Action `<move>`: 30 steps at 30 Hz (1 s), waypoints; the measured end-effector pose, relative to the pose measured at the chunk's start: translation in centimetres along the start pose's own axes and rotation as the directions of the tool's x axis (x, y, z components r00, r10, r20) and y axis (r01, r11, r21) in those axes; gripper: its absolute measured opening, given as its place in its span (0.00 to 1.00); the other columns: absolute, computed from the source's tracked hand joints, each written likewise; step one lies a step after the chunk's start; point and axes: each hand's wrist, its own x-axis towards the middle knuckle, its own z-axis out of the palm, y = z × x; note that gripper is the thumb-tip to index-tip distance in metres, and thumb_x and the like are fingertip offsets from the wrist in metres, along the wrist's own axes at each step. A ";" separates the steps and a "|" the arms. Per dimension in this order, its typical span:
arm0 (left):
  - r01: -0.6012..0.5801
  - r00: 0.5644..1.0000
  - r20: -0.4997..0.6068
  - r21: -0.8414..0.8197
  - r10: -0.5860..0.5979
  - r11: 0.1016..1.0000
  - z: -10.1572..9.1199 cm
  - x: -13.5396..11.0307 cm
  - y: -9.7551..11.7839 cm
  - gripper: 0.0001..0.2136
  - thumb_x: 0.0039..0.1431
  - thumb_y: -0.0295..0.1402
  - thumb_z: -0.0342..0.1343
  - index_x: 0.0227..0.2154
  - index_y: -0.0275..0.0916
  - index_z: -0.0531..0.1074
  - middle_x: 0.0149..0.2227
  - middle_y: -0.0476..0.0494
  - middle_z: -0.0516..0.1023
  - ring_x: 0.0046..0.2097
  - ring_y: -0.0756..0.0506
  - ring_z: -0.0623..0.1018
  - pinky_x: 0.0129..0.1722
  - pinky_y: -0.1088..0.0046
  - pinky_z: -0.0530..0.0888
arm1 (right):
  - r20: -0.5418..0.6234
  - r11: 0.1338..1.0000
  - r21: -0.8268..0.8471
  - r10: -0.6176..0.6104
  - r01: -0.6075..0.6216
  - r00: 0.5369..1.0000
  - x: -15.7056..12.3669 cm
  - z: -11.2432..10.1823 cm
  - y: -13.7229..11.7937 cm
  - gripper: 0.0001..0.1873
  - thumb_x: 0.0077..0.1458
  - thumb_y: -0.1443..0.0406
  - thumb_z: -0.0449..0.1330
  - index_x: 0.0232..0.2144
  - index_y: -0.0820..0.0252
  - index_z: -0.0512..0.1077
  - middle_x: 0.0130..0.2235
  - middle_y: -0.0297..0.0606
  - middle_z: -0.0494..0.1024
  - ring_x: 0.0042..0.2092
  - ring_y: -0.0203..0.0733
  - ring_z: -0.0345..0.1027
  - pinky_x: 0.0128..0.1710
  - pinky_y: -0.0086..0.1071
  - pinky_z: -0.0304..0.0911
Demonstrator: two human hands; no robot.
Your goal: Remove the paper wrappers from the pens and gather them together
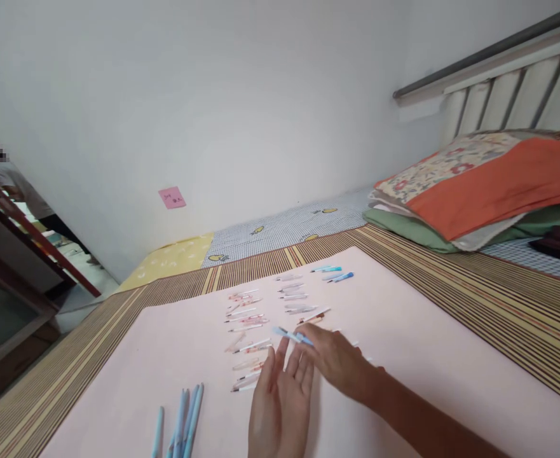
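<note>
My right hand (pixel 337 359) pinches a light blue pen part (pixel 290 334) above a pale pink sheet (pixel 427 356). My left hand (pixel 280 401) is open beside it, palm up, fingers stretched toward the part. Rows of pink pen parts (pixel 244 318) and clear pen parts (pixel 293 296) lie on the sheet just beyond my hands. Several blue pens (pixel 184 423) lie at the near left. A few blue-tipped pieces (pixel 334 273) rest at the far end.
The pink sheet lies on a striped mat (pixel 499 299) over a bed. Folded bedding with an orange pillow (pixel 489 184) is stacked at the right by the headboard. A pink note (pixel 171 198) sticks on the white wall. A person stands at the far left.
</note>
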 end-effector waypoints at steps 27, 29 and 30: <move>0.104 0.965 0.232 0.089 -0.122 0.991 -4.7 2.5 0.8 0.21 0.68 0.39 0.44 0.51 0.33 0.77 0.61 0.33 0.70 0.65 0.37 0.63 0.67 0.58 0.55 | -0.085 0.924 -0.382 -0.040 0.004 0.996 2.8 -5.5 22.1 0.11 0.60 0.68 0.58 0.44 0.54 0.76 0.42 0.40 0.76 0.44 0.45 0.69 0.43 0.35 0.62; 0.099 0.967 0.228 0.081 -0.115 0.992 -4.7 2.5 0.9 0.21 0.68 0.39 0.44 0.51 0.32 0.77 0.61 0.32 0.71 0.65 0.37 0.64 0.67 0.58 0.57 | -0.105 0.927 -0.375 -0.040 -0.002 0.994 2.3 -5.5 22.2 0.13 0.59 0.68 0.59 0.46 0.55 0.75 0.43 0.41 0.76 0.44 0.45 0.69 0.44 0.36 0.63; 0.098 0.968 0.224 0.079 -0.114 0.992 -4.7 2.5 0.9 0.21 0.68 0.38 0.45 0.50 0.32 0.77 0.61 0.31 0.71 0.65 0.36 0.64 0.67 0.59 0.58 | -0.117 0.928 -0.372 -0.038 -0.009 0.992 2.1 -5.5 22.2 0.14 0.59 0.67 0.60 0.48 0.55 0.75 0.43 0.41 0.76 0.44 0.46 0.68 0.44 0.37 0.63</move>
